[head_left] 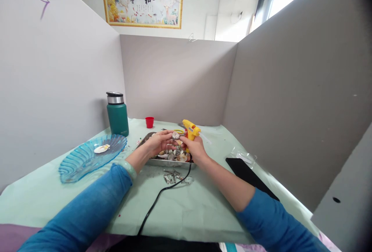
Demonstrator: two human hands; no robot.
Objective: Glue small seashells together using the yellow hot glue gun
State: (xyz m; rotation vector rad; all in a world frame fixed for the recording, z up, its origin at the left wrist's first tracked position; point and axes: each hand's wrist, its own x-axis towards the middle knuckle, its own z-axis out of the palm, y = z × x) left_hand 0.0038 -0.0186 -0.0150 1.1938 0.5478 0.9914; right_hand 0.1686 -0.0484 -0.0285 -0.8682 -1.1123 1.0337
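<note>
Over a metal tray [167, 163] filled with shells, my left hand [159, 142] is closed, its fingertips pinching a small pale shell [175, 135]. My right hand [195, 148] is wrapped round a yellow hot glue gun [192, 128], with its thumb reaching close to the same shell; I cannot tell if they touch. The gun's nozzle is hard to make out. Its black cord [158, 197] runs down past the tray to the table's front edge. Below the tray lies a small heap of silvery metal pieces [173, 176].
On the left stand a blue shell-shaped glass dish [84, 163] holding a white shell [101, 149] and a green bottle [117, 116]. A red cup [149, 122] and yellow-handled scissors [179, 131] are behind the tray. At right lie a black flat piece [250, 178] and clear plastic [242, 155]. Grey partitions [177, 77] enclose the table.
</note>
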